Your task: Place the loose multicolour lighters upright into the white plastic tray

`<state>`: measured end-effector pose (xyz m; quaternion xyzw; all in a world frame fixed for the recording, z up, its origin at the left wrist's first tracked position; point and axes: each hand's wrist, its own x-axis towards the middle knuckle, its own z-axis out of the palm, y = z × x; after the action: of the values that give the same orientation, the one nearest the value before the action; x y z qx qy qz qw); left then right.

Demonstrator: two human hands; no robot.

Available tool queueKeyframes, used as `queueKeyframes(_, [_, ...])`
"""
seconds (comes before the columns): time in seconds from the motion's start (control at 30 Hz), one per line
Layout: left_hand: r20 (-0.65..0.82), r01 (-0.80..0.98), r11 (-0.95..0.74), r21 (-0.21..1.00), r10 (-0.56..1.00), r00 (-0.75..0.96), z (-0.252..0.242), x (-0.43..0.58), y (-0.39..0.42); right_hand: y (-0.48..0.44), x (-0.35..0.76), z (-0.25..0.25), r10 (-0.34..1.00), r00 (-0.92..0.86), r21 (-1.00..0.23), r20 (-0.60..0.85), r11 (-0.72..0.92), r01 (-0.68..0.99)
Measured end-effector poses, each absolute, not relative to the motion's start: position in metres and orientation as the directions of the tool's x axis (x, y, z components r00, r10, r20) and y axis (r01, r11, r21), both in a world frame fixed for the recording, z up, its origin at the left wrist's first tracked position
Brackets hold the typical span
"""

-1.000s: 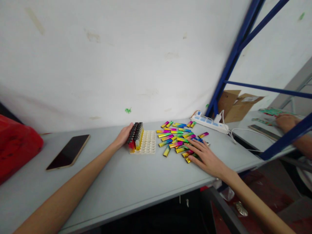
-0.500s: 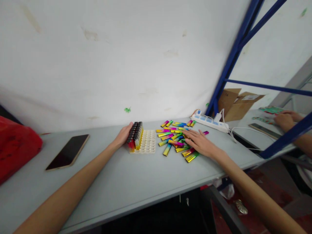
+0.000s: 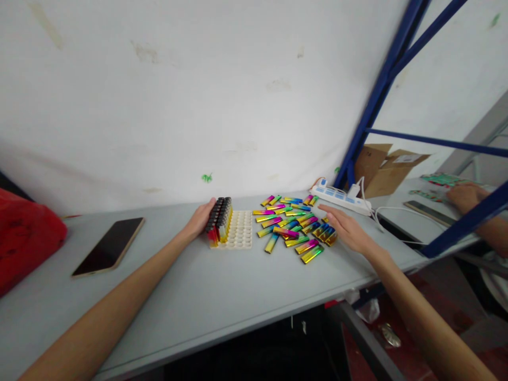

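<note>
Desk: the grey desk (image 3: 198, 301) spread out between its front edge and the wall.
Red bag: the red bag (image 3: 29, 235) lay at the desk's left, cut off by the view.
Phone: the phone (image 3: 109, 247) rested screen up and slantwise, nearer the back edge than the front, between the bag and the left hand.
Metallic pieces: the flat metallic pieces (image 3: 286, 232), shaded yellow, magenta, green and blue, lay loosely scattered toward the back edge, some overlapping; several darker ones lined up at their right side.
Right hand: the right hand (image 3: 348, 228) stood on the right of the pieces, just beside the darker ones; whether it touched them could not be told. Its visible fingers were straight and close together, pinching nothing in sight.
Tray: the white tray (image 3: 243, 230) sat near the back edge, just left of the pieces, its round holes showing on the right.
Lighters: the black-topped lighters (image 3: 220, 221), red and yellow below, stood upright in close rows on the tray's left part.
Left hand: the left hand (image 3: 199, 219) was set against the lighters' left side; its fingers were mostly hidden, so their grip could not be told.
Power strip: the white power strip (image 3: 342, 200) lay by the back edge toward the right, near the blue frame (image 3: 373, 114).
Box: the open cardboard box (image 3: 387, 172) stood beyond the frame.
Co-worker: another person's hand (image 3: 462, 196) showed at far right, over a second work surface.
</note>
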<state>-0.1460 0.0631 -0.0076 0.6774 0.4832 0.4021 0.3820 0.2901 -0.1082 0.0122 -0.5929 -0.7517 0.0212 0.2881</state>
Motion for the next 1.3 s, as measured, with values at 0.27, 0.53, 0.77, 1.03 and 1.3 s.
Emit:
queueKeyframes(0.27, [0.177, 0.373, -0.242, 0.896, 0.964, 0.201, -0.011, -0.149, 0.068, -0.151, 0.306, -0.006, 0.906, -0.041, -0.313, 0.421, 0.187, 0.931])
queueKeyframes(0.53, [0.180, 0.369, -0.242, 0.898, 0.964, 0.193, -0.013, -0.149, 0.070, -0.177, 0.294, -0.025, 0.976, -0.147, -0.185, 0.163, 0.176, 0.967])
queueKeyframes(0.77, [0.187, 0.351, -0.247, 0.903, 0.962, 0.197, -0.009, -0.148, 0.066, -0.166, 0.257, -0.010, 0.937, -0.205, -0.169, 0.282, 0.259, 0.951])
queueKeyframes(1.03, [0.173, 0.335, -0.235, 0.912, 0.963, 0.205, -0.008, -0.146, 0.064, -0.151, 0.204, -0.002, 0.900, -0.369, -0.204, 0.233, 0.416, 0.886])
queueKeyframes(1.3, [0.172, 0.348, -0.232, 0.908, 0.966, 0.195, -0.008, -0.145, 0.064, -0.158, 0.214, -0.003, 0.866, -0.385, -0.249, 0.321, 0.469, 0.847])
